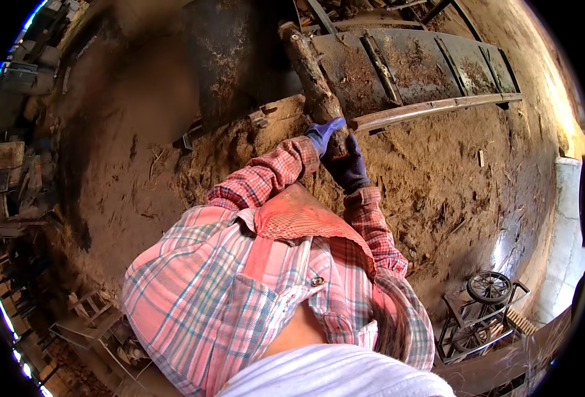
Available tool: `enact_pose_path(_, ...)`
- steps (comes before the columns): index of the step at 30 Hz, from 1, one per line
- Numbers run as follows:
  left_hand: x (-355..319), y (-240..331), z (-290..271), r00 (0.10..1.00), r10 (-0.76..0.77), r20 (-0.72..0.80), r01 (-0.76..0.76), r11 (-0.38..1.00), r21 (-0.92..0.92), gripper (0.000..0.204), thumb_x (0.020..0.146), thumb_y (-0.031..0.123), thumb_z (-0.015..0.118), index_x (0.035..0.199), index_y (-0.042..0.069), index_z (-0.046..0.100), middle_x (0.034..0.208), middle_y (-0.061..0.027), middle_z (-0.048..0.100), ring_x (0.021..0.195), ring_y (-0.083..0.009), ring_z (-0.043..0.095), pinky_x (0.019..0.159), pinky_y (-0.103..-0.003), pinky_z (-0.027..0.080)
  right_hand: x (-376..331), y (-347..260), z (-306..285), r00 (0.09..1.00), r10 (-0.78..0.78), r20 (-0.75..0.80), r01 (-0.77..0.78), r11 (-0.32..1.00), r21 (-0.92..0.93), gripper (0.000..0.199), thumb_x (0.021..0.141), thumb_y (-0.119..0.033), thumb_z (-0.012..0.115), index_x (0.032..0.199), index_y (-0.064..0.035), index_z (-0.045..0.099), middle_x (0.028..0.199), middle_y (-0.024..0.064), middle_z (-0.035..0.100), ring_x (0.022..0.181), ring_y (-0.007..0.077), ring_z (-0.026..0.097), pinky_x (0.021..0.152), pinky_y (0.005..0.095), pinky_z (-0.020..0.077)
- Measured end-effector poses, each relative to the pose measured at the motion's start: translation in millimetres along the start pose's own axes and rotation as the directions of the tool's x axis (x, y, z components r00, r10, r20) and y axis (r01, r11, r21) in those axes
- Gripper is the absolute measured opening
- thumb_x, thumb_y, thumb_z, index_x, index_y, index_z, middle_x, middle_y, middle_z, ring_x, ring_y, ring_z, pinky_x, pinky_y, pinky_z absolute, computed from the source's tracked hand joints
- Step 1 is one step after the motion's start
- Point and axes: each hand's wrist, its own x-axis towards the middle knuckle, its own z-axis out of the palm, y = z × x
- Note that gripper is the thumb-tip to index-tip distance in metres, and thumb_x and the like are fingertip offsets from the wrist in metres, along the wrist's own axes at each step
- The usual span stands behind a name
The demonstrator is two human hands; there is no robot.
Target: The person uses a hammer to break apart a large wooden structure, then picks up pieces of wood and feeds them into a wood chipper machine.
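A rough, bark-covered log [313, 78] stretches away from me, its near end between my gloved hands. My left hand [323, 135], in a blue-purple glove, is closed round the log's left side close to that end. My right hand [349, 165], in a darker purple glove, grips the end from the right and below. The log's far part passes over the left edge of a low metal bed [345, 66] with crossbars. Some of my right fingers are hidden behind the wood.
A long wooden rail [438, 111] runs along the bed's near edge, right of the log. Around me the brown dirt floor [431, 172] is strewn with bark and chips. A wheeled metal frame [481, 314] stands at lower right. Stacked clutter [14, 178] lines the far left.
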Motion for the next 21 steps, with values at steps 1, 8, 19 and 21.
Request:
enact_pose_path(1,7.5,7.1,1.5,1.0,-0.03,0.006,0.03,0.999,-0.04,0.051,0.069,0.04,0.074,0.103,0.003,0.065,0.083,-0.0101,0.064,0.066,-0.0208,0.061,0.059,-0.036,0.049,10.9,-6.2,-1.9,1.0,-0.019,0.008,0.02,0.999,-0.035,0.047,0.087,-0.036,0.055,0.119,-0.0016,0.048,0.12,0.0139,0.053,0.109,0.0289,0.05,0.096,0.044,0.0394)
enact_pose_path(8,86.7,-9.7,-5.9,0.98,-0.108,-0.168,0.146,0.96,0.237,0.053,0.065,0.041,0.077,0.096,-0.001,0.066,0.092,-0.0118,0.066,0.077,-0.0212,0.062,0.07,-0.036,0.05,39.2,-20.4,13.0,0.997,0.075,-0.032,-0.075,0.997,0.005,0.042,0.086,-0.032,0.053,0.113,-0.0009,0.053,0.108,0.0125,0.06,0.1,0.0279,0.056,0.093,0.0417,0.0423)
enact_pose_path(19,121.6,57.2,-25.0,0.991,-0.127,0.05,0.115,0.974,0.195,0.051,0.07,0.039,0.074,0.104,0.002,0.065,0.1,-0.0086,0.065,0.084,-0.0185,0.062,0.078,-0.033,0.048,104.4,-20.9,50.1,0.998,0.034,-0.051,-0.031,0.997,0.066,0.044,0.083,-0.028,0.051,0.118,-0.0023,0.051,0.118,0.0147,0.055,0.108,0.0318,0.052,0.1,0.0456,0.037)
enact_pose_path(21,143.7,49.9,-23.8,0.997,-0.006,-0.081,0.023,0.976,0.215,0.055,0.068,0.04,0.074,0.107,0.002,0.063,0.101,-0.0084,0.065,0.087,-0.0169,0.061,0.08,-0.032,0.048,129.1,-36.9,31.4,0.975,0.101,0.199,-0.12,0.989,0.088,0.04,0.083,-0.029,0.051,0.113,-0.0029,0.054,0.113,0.0139,0.058,0.105,0.0304,0.054,0.098,0.0447,0.0387)
